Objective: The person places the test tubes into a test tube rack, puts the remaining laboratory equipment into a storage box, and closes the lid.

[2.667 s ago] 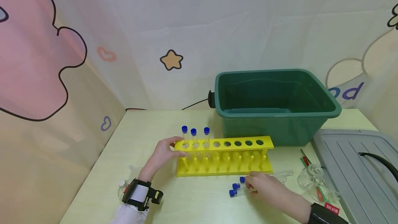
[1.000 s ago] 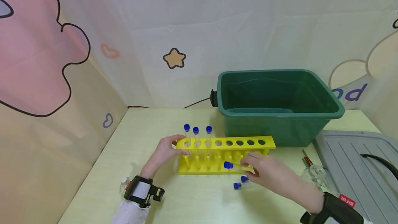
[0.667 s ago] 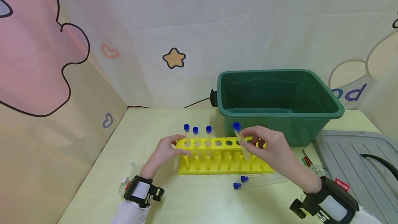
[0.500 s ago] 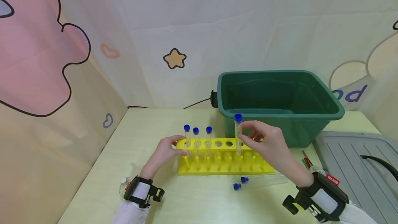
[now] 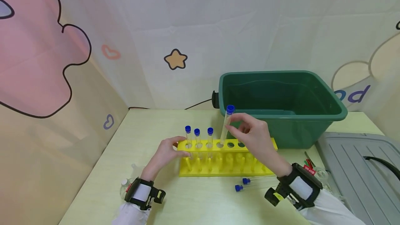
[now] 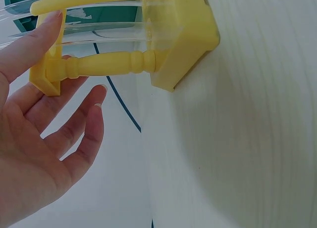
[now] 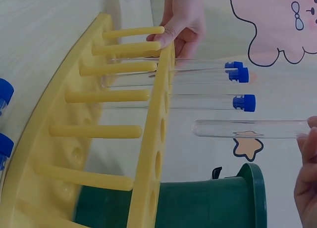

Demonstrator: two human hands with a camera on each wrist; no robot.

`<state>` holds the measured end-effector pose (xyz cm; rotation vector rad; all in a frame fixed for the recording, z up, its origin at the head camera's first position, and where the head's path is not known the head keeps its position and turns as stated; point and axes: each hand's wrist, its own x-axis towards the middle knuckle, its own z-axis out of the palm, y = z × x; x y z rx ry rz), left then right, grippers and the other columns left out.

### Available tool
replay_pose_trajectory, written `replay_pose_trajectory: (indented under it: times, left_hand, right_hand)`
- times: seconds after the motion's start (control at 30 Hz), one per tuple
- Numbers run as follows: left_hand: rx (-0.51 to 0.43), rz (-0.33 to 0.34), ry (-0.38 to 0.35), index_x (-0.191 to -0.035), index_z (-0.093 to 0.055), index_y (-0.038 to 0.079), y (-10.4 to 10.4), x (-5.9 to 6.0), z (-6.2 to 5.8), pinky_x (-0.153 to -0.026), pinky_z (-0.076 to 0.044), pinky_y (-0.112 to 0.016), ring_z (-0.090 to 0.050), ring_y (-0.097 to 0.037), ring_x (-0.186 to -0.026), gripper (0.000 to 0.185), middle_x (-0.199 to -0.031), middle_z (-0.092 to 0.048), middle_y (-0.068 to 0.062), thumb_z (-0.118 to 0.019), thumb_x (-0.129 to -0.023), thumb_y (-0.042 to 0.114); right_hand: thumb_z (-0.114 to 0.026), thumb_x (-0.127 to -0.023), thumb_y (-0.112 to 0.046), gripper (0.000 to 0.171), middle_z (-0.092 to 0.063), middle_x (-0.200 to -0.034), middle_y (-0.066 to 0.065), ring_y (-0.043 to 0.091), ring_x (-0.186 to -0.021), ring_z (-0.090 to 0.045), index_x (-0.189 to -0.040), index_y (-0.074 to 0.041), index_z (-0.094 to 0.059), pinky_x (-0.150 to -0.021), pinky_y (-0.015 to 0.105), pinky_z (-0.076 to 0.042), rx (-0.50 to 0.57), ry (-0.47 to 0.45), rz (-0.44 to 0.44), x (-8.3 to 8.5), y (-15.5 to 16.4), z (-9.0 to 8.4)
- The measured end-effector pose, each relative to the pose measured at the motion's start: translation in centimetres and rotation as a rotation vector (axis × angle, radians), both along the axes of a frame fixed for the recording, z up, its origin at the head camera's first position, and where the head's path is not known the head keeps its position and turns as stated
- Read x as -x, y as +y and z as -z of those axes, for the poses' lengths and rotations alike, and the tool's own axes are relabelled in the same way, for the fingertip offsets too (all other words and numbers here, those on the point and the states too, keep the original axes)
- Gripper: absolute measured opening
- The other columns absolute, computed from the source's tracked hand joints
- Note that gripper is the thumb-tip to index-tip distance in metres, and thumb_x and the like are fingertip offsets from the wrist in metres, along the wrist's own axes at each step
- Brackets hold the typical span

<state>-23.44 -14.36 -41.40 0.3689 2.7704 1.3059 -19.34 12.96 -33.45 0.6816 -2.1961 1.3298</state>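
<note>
A capped test tube is pinched by the right hand, its tip just above the yellow rack. The rack's nine o'clock end is touched by the left hand, fingers loosely spread.

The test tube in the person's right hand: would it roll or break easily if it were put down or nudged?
Probably both. The test tube is a smooth clear cylinder, so lying flat it would likely roll, like the two capped tubes on the table. It looks thin-walled and empty, so likely light and fragile. The right hand pinches it near the blue cap.
</note>
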Motion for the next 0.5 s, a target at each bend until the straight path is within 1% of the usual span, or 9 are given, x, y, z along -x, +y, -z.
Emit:
replay_pose_trajectory:
  times: [0.23, 0.37, 0.5]
  left_hand:
    - [-0.002, 0.000, 0.001, -0.117, -0.059, 0.003, 0.0, -0.1, -0.1, -0.061, -0.040, -0.030, -0.047, -0.021, -0.081, 0.056, -0.088, -0.057, -0.001, -0.080, -0.068, 0.021]
    - [0.002, 0.001, 0.008, -0.117, -0.058, 0.003, 0.0, -0.1, -0.1, -0.061, -0.040, -0.030, -0.047, -0.021, -0.081, 0.057, -0.088, -0.058, -0.001, -0.080, -0.069, 0.022]
    - [0.002, 0.005, 0.010, -0.118, -0.058, 0.004, 0.0, -0.1, 0.0, -0.062, -0.040, -0.031, -0.047, -0.021, -0.082, 0.057, -0.089, -0.058, -0.001, -0.080, -0.068, 0.023]
  right_hand:
    - [-0.067, -0.081, -0.004, 0.019, -0.063, -0.081, -0.001, 0.011, -0.042, -0.042, -0.099, -0.008, -0.064, -0.037, 0.025, -0.034, 0.007, -0.049, -0.018, 0.6, -0.5, 0.9]
    - [-0.068, -0.080, -0.004, 0.019, -0.063, -0.086, 0.000, 0.011, -0.044, -0.042, -0.099, -0.007, -0.064, -0.039, 0.023, -0.034, -0.014, -0.082, -0.002, 0.8, -0.8, 1.6]
    - [-0.068, -0.080, -0.004, 0.020, -0.063, -0.088, 0.001, 0.013, -0.047, -0.043, -0.099, -0.006, -0.064, -0.041, 0.024, -0.037, -0.023, -0.131, 0.012, 0.9, -1.0, 2.2]
